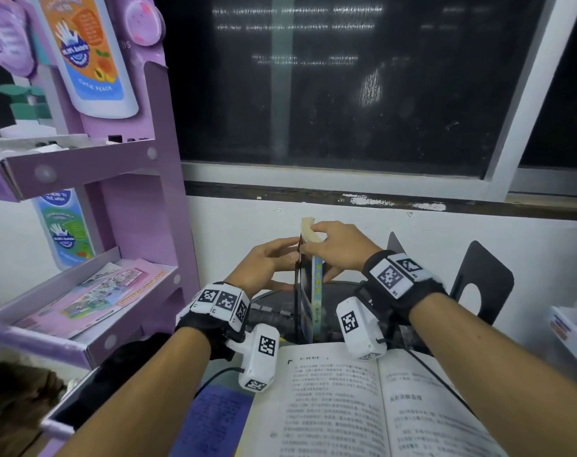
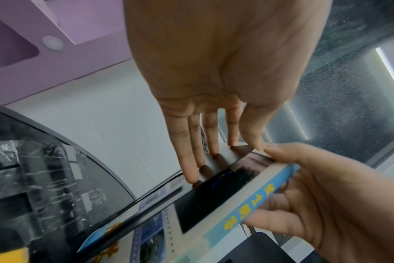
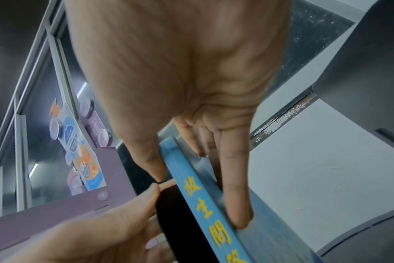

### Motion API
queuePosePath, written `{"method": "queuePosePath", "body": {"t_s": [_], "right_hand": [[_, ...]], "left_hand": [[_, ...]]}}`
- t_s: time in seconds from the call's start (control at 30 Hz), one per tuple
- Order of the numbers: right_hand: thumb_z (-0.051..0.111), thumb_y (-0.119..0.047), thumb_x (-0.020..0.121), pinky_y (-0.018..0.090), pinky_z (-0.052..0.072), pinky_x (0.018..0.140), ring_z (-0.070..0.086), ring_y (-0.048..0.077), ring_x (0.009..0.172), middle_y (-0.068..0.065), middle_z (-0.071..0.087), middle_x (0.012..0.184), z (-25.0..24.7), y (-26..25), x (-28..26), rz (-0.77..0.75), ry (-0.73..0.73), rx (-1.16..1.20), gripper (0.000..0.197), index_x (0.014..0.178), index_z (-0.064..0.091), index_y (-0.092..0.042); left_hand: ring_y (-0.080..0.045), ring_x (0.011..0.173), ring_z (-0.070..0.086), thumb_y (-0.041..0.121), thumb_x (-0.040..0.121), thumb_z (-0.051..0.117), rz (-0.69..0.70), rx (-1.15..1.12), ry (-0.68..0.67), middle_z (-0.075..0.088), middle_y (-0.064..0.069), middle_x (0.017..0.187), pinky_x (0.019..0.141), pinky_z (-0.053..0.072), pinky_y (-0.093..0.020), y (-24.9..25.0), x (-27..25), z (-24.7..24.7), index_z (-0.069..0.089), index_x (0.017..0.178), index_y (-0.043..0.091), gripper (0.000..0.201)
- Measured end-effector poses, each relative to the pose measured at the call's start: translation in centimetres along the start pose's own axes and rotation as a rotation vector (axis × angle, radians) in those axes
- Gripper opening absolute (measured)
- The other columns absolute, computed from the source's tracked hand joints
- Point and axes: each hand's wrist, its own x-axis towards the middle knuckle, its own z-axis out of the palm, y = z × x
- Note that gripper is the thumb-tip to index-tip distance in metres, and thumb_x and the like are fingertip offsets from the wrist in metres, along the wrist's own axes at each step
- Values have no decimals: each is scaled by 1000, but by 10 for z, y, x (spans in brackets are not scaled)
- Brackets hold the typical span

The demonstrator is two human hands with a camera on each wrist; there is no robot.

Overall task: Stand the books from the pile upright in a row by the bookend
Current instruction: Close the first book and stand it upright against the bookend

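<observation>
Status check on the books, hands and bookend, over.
Right hand grips blue-spined book upright. Left hand flat against dark book. Black bookend apart, right. Open book lies nearer.

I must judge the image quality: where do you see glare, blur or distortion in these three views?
Head view: ceiling lights reflect in the dark window; edges bend from the wide lens. Left wrist view: the black book cover is glossy and mirrors the left hand fingers. Right wrist view: the blue book spine is slightly soft, its lower end blurred.

open book (image 1: 363, 407) blocks the near side; black bookend (image 1: 488, 275) walls the right.
</observation>
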Motion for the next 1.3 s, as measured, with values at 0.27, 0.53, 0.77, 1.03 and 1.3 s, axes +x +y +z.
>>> {"method": "queuePosePath", "body": {"t_s": [0.27, 0.53, 0.77, 1.03, 1.3], "right_hand": [[68, -29, 87, 45, 61, 69, 73, 31, 73, 17, 61, 110, 9, -10, -6, 51, -63, 180, 40, 117, 48, -11], [67, -30, 88, 45, 60, 73, 72, 33, 79, 16, 55, 121, 13, -9, -7, 82, -71, 270, 52, 130, 43, -10], [72, -16, 85, 48, 60, 67, 70, 38, 81, 16, 46, 136, 13, -9, -4, 65, -57, 351, 64, 139, 41, -4], [77, -12, 80, 48, 60, 70, 70, 38, 86, 15, 49, 135, 14, -10, -1, 59, -10, 374, 65, 136, 46, -2], [78, -10, 78, 46, 61, 66, 71, 29, 88, 14, 58, 128, 18, -7, 6, 38, 51, 410, 59, 131, 52, -6]], "left_hand": [[-19, 100, 68, 0, 91, 59, 45, -52, -40, 64, -7, 125, 78, 59, -34, -12, -2, -6, 58, 129, 11, 39], [-17, 92, 71, -11, 83, 63, 90, -123, -55, 68, 0, 116, 75, 58, -30, -22, -7, -10, 64, 117, 16, 43], [-16, 86, 71, -12, 73, 73, 146, -47, 9, 70, 2, 109, 81, 59, -40, -24, -1, -6, 66, 109, 20, 48], [-26, 87, 71, -13, 70, 75, 162, -28, 29, 68, -9, 116, 84, 57, -44, -27, 4, -9, 66, 113, 20, 55], [-30, 89, 70, -14, 75, 70, 173, -65, 3, 67, -8, 117, 82, 58, -44, -27, 6, -10, 62, 122, 16, 55]]}}
